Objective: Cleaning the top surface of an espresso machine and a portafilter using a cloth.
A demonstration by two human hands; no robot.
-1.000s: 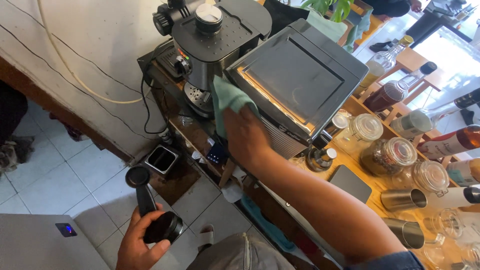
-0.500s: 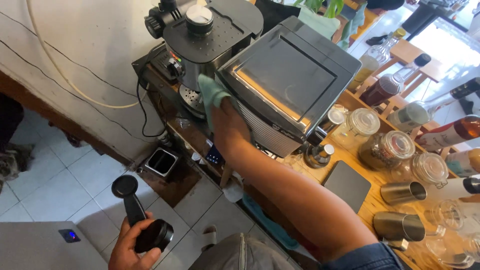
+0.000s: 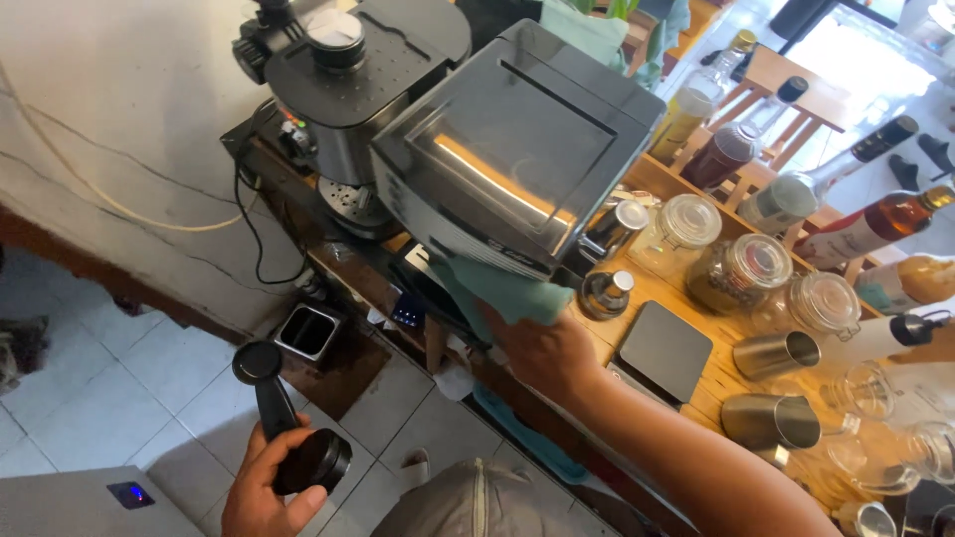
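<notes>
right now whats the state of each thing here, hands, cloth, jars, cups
right hand: closed on the teal cloth, pressing it to the grey machine front
left hand: gripping the black portafilter, held low over the floor
glass jars: upright, lids on
steel cups: lying on their sides, empty
syrup bottles: capped

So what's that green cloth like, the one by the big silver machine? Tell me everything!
The cloth is a soft-looking teal-green rag, bunched and folded rather than flat. The person's right hand grips it from below and presses it against the lower front corner of the boxy silver machine. Its upper edge tucks under the machine's front lip, and one flap hangs down toward the hand. No stains or print can be made out on it.
</notes>
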